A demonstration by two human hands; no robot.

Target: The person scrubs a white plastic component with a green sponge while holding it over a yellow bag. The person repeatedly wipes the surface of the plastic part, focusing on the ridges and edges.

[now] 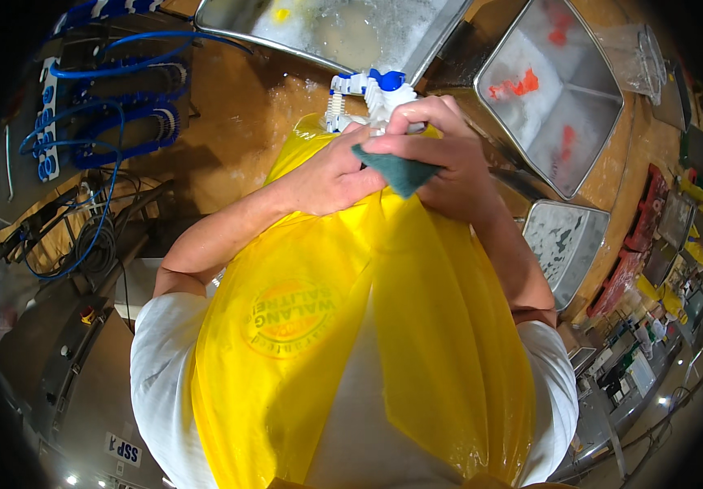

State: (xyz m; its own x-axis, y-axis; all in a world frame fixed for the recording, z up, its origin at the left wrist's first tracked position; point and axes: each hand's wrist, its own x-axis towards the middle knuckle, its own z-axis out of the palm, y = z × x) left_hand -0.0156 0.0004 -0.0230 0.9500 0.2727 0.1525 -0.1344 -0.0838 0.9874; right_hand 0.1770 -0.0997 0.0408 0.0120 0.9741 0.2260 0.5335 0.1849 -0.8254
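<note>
Basin rim [307, 55] near, left fingers [360, 184] gripping white part [381, 99], right fingers [408, 146] pinching green pad [402, 174]

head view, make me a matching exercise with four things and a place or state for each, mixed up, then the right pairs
Things
1. dark green flat scouring pad
2. yellow plastic apron
3. bright blue flexible hoses
4. square-cornered metal tub

Places and states
A. worn over a white shirt
B. has orange-red pieces inside
C. gripped in the right hand
D. at the picture's left side

Right pairs: 1-C, 2-A, 3-D, 4-B
</note>
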